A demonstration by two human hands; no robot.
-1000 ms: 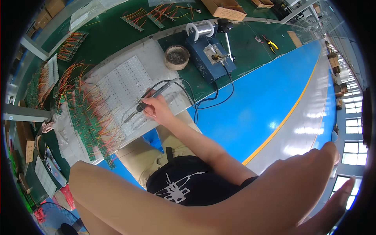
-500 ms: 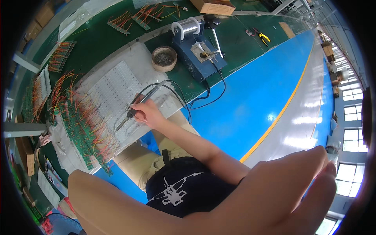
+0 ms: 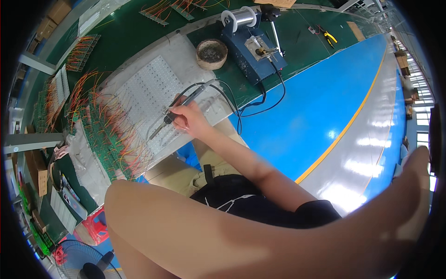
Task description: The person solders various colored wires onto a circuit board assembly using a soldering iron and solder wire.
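My right hand [image 3: 189, 118] is closed pen-like around a soldering iron [image 3: 186, 101], its tip slanting down and left over the front part of a white sheet with a grid of holes [image 3: 147, 88]. A dark cable loops from the iron's rear end toward the blue solder feeder [image 3: 253, 58]. Beside the sheet's left edge lie green circuit boards [image 3: 104, 139] with red and orange wires; some wires spread across the sheet. My left arm crosses the foreground, bent, very close. Only a blurred part of my left hand [image 3: 416, 174] reaches the right rim; its fingers cannot be made out.
Behind the sheet sits a round bowl of dark bits [image 3: 211, 54]. A solder spool [image 3: 241, 18] tops the feeder. Yellow-handled pliers [image 3: 330, 37] lie at the far right of the green table. More wired boards [image 3: 83, 52] rest at left. A fan [image 3: 83, 260] stands lower left.
The view has shifted, so the bench appears farther right and higher. My left arm has moved up across the foreground. My right hand keeps its grip on the soldering iron over the sheet.
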